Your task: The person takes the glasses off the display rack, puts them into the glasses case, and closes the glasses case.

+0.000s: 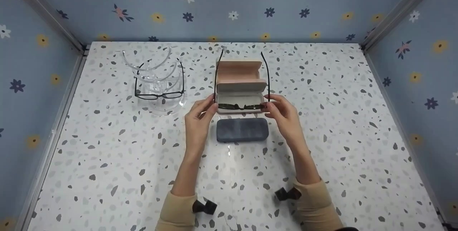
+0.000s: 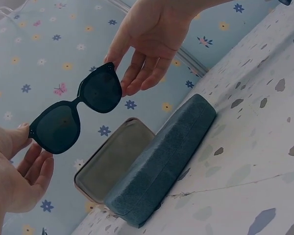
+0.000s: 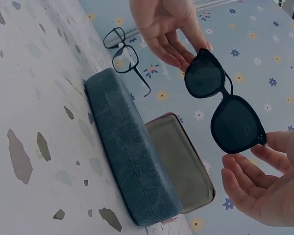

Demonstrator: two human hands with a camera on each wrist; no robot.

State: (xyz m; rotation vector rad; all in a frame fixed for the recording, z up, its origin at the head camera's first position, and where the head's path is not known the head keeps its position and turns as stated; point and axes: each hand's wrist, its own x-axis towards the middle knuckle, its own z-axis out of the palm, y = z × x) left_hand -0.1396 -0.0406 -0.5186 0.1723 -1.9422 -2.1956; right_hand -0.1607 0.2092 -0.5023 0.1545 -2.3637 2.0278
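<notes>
Both hands hold a pair of dark sunglasses level between them, temples spread and pointing away. My left hand pinches the frame's left end between thumb and finger; the right hand pinches the other end. In the right wrist view the dark lenses show in full. Beneath the sunglasses in the head view lies an open glasses case with a grey-lined lid and a pale inside. A closed blue glasses case lies nearer, between the wrists.
Behind the grey-lined case stands another open case with a pink lining. At the left, black-framed eyeglasses rest on a clear display stand. Flower-patterned walls border the speckled table at the back and sides.
</notes>
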